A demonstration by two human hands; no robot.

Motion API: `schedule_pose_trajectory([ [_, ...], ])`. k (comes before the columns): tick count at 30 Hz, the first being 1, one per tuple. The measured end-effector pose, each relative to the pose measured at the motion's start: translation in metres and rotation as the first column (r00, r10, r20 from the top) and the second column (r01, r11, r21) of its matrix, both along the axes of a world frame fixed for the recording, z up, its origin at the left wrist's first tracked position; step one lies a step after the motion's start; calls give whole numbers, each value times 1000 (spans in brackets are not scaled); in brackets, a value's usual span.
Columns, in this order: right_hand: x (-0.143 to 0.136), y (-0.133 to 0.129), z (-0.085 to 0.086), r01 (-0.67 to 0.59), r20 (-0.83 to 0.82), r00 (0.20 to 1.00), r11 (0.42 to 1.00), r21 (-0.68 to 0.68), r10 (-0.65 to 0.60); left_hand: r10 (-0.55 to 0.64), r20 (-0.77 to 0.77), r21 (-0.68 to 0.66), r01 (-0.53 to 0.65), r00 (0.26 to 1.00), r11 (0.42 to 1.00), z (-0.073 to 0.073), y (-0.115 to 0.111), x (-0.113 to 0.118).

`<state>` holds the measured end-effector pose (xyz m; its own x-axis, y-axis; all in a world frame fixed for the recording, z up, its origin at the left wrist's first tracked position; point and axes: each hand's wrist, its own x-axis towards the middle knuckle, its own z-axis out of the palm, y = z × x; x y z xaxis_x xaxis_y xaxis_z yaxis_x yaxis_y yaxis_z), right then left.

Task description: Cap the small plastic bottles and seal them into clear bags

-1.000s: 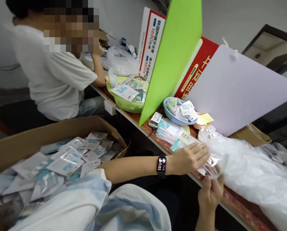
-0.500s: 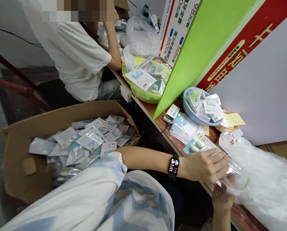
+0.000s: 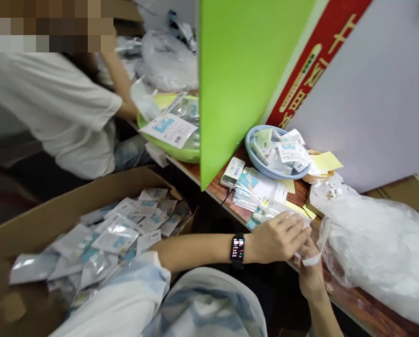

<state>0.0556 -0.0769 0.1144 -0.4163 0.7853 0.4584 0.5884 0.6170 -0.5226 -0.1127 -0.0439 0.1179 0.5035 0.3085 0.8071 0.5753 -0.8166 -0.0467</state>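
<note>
My left hand (image 3: 279,236), with a black watch at the wrist, lies over a clear plastic packet (image 3: 275,208), its fingers closed together on the near end. White pieces and a blue card show inside the far end. My right hand (image 3: 311,276) is closed at the packet's near end, against my left fingertips, which partly hide its fingers. A narrow white strip (image 3: 312,260) lies across the right hand. Beyond the packet are a stack of printed cards and flat packets (image 3: 249,189) and a small white device (image 3: 233,172).
A blue basket (image 3: 250,152) of filled packets stands at the divider (image 3: 244,84). A large clear plastic bag (image 3: 388,252) lies at right, by a tray of small white pieces (image 3: 332,189). A cardboard box (image 3: 125,185) of packets is at left; beyond sits another person (image 3: 65,98) near a green basket (image 3: 174,152).
The view has turned right. My hands have come closer together at the packet's near end, and the white strip now shows across my right hand.
</note>
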Motion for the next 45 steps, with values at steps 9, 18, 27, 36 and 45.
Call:
schedule_pose_trajectory([
  [9,4,3,39,78,-110,992,981,178,-59,30,767,-629,741,641,234,4,0,-20],
  [18,-3,14,49,27,-126,992,999,-25,-30,189,749,-660,743,636,112,16,-2,-33],
  [27,-15,6,31,262,-247,942,957,122,-227,180,630,-721,483,755,498,20,-12,-35],
  [36,-36,-23,16,476,-463,693,833,-284,-553,-165,307,-357,274,937,893,21,-42,-8],
  [45,-22,-6,8,71,-627,550,779,-623,-552,215,628,-767,548,748,335,42,10,-38],
])
